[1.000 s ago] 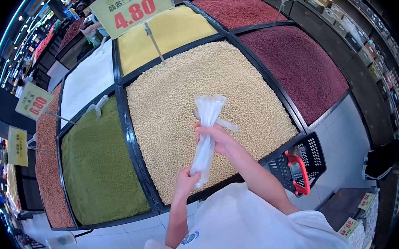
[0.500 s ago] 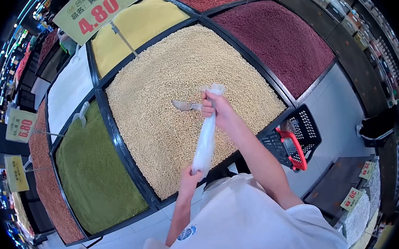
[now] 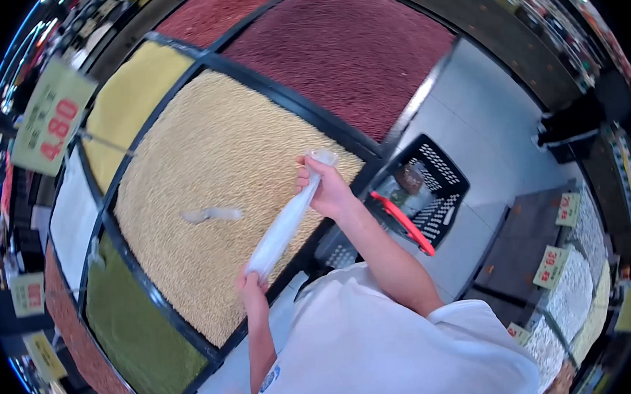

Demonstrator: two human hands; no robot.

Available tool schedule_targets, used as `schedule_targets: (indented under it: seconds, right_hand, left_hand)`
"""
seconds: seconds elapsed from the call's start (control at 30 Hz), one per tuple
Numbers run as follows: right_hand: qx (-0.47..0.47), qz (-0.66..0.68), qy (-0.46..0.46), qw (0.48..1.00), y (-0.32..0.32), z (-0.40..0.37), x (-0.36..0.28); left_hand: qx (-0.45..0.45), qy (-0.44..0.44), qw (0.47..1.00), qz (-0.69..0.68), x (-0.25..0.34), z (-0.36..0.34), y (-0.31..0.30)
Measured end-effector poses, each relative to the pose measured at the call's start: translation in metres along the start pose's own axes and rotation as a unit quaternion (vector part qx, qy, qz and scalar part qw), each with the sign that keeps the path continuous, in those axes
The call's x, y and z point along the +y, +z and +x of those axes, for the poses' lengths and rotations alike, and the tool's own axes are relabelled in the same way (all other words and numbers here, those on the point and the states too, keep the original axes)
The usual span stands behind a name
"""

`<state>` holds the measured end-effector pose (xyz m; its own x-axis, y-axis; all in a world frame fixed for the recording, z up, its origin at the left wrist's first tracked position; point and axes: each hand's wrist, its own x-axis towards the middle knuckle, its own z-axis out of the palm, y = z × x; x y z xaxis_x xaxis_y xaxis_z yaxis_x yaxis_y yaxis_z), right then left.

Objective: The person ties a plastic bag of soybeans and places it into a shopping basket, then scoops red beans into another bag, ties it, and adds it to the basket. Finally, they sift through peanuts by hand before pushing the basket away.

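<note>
A translucent plastic bag (image 3: 283, 230) is stretched lengthwise between my two hands, twisted into a long narrow roll. My right hand (image 3: 327, 189) is closed around its upper end, with a little crumpled plastic sticking out above the fist. Lower and to the left, my left hand (image 3: 251, 288) pinches the other end. Both hands are over the near right part of a bin of pale yellow beans (image 3: 202, 139). On the beans, left of the bag and apart from my hands, lies a scoop (image 3: 214, 214) with a whitish handle.
Black dividers separate neighbouring bins of dark red beans (image 3: 342, 49), green beans (image 3: 130, 320) and yellow grain (image 3: 136, 85). A black shopping basket (image 3: 441, 166) with a red handle stands at the right, holding bagged goods. A price sign (image 3: 54, 116) rises at the left. A person (image 3: 581, 123) is at far right.
The view has swung to the right, so the bins appear further left and the basket shows more fully. Both hands keep hold of the bag; the scoop now appears further from my right hand.
</note>
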<state>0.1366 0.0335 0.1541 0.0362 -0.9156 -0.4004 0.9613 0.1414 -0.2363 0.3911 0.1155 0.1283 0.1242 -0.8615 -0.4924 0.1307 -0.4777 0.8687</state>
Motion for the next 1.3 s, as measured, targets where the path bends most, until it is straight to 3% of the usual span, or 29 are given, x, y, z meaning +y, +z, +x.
schedule_targets:
  seconds: [0.13,0.17,0.23,0.3,0.47,0.63,0.7,0.8,0.9,1.0,1.1,1.13,1.17,1.2,1.23,1.27,1.3]
  right_hand:
    - [-0.017,0.141,-0.03,0.989,-0.115,-0.036,-0.085]
    - [0.013,0.17,-0.051,0.984,-0.145,-0.047,-0.103]
    - [0.076,0.209,-0.103,0.97,-0.199,-0.074,-0.135]
    - [0.1,0.277,-0.139,0.946,-0.254,-0.096,-0.157]
    - [0.147,0.283,-0.172,0.932,-0.304,-0.134,-0.191]
    - [0.14,0.245,-0.203,0.938,-0.318,-0.149,-0.234]
    - [0.2,0.193,-0.317,0.907,-0.341,-0.168,-0.278]
    - [0.311,0.151,-0.472,0.811,-0.355,-0.202,-0.352]
    - [0.375,0.002,-0.495,0.784,-0.35,-0.209,-0.394]
    - [0.424,-0.122,-0.498,0.747,-0.352,-0.187,-0.396]
    - [0.458,-0.4,-0.395,0.689,-0.386,-0.153,-0.352]
    - [0.458,-0.519,-0.336,0.638,-0.409,-0.148,-0.33]
    - [0.481,-0.682,-0.203,0.513,-0.427,-0.147,-0.309]
    - [0.428,-0.767,-0.219,0.425,-0.459,-0.149,-0.281]
    - [0.389,-0.752,-0.195,0.495,-0.454,-0.164,-0.26]
    - [0.382,-0.747,-0.153,0.523,-0.451,-0.177,-0.241]
    - [0.358,-0.769,-0.119,0.516,-0.453,-0.191,-0.228]
  left_hand:
    - [-0.174,0.059,0.943,0.279,-0.021,-0.024,0.066]
    - [-0.232,0.029,0.922,0.31,-0.024,-0.03,0.086]
    - [-0.308,0.059,0.881,0.355,-0.028,-0.04,0.132]
    - [-0.344,0.017,0.876,0.338,-0.038,-0.046,0.171]
    - [-0.3,-0.119,0.932,0.165,-0.061,-0.061,0.223]
    - [-0.21,-0.123,0.969,0.05,-0.074,-0.071,0.239]
    - [-0.143,-0.114,0.983,-0.033,-0.073,-0.067,0.231]
    - [-0.075,-0.076,0.994,-0.023,-0.065,-0.045,0.204]
    - [-0.07,-0.082,0.994,0.021,-0.054,-0.042,0.196]
    - [-0.093,-0.062,0.989,0.092,-0.063,-0.049,0.208]
    - [-0.148,-0.022,0.963,0.225,-0.089,-0.061,0.243]
    - [-0.176,-0.005,0.954,0.241,-0.106,-0.067,0.255]
    - [-0.211,0.052,0.925,0.311,-0.127,-0.072,0.265]
    - [-0.246,0.1,0.884,0.384,-0.135,-0.086,0.283]
    - [-0.256,0.207,0.825,0.459,-0.15,-0.099,0.295]
    - [-0.26,0.309,0.748,0.527,-0.164,-0.11,0.304]
    - [-0.242,0.293,0.762,0.524,-0.173,-0.12,0.311]
